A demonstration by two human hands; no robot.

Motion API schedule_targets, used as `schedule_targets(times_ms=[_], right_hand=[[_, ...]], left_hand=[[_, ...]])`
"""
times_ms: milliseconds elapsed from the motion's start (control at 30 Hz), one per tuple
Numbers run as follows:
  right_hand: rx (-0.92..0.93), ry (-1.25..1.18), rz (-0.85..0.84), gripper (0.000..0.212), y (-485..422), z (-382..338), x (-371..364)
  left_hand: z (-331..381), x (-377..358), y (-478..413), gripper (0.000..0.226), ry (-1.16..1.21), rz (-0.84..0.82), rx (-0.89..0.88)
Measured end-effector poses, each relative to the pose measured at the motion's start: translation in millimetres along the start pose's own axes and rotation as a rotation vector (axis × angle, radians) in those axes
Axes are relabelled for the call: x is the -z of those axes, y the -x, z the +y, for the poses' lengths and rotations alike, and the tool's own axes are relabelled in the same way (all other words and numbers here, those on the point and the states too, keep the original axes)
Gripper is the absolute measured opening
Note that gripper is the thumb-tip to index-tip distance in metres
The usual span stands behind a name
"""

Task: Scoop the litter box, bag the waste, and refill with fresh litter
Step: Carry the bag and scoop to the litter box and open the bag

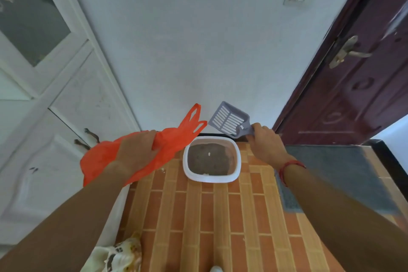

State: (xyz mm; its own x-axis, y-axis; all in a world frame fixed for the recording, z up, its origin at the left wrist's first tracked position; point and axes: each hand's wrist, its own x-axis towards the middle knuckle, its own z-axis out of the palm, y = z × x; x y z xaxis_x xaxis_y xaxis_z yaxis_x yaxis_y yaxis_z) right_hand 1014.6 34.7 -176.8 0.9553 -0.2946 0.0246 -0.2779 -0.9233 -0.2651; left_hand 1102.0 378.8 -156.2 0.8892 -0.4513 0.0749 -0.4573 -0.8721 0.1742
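The litter box [211, 159] (grey litter inside) sits below between left hand [134, 150] clutching the orange bag [174, 139] and right hand [263, 141] gripping the scoop [229, 122].

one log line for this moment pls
left hand: grip on orange bag | right hand: grip on scoop, raised | litter box: on floor, unscooped

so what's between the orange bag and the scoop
In the head view, only bare white wall shows between the orange plastic bag and the grey slotted plastic scoop; the white litter box sits below the gap.

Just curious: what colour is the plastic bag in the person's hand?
Bright orange-red bag, in the left hand; head view.
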Motion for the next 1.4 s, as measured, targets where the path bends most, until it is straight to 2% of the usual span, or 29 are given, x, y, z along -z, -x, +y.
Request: schedule_targets(times_ms=[167, 300, 433, 600, 700, 833, 1000, 1300, 1400], right_hand=[[-0.002, -0.013, -0.054, 0.023, -23, 16, -13], [0.002, -0.018, -0.091, 0.02, -46, 15, -24], [-0.006, -0.024, -0.119, 0.017, -76, 7, -38], [0.001, 0.017, -0.142, 0.017, -120, -1, -54], [-0.018, 0.035, -0.169, 0.017, -146, -7, -65], [-0.027, -0.001, -0.217, 0.017, -172, -17, -78], [-0.019, -0.034, -0.259, 0.023, -200, -25, -96], [0.11, -0.077, -0.365, 0.011, -238, -32, -145], [0.127, -0.091, -0.372, 0.018, -250, -29, -172]], left_hand=[[6, -13, -13, 0.038, -0.024, -0.062, 0.031], [-2, -23, -28, 0.031, 0.019, -0.098, 0.076], [-15, -37, -47, 0.042, 0.05, -0.091, 0.098], [-42, -62, -87, 0.03, 0.121, -0.136, 0.138], [-57, -75, -110, 0.044, 0.134, -0.131, 0.141], [-71, -96, -129, 0.027, 0.17, -0.153, 0.165], [-82, -110, -137, 0.025, 0.215, -0.178, 0.199], [-88, -143, -128, 0.016, 0.205, -0.157, 0.354], [-87, -166, -128, 0.015, 0.201, -0.15, 0.413]])
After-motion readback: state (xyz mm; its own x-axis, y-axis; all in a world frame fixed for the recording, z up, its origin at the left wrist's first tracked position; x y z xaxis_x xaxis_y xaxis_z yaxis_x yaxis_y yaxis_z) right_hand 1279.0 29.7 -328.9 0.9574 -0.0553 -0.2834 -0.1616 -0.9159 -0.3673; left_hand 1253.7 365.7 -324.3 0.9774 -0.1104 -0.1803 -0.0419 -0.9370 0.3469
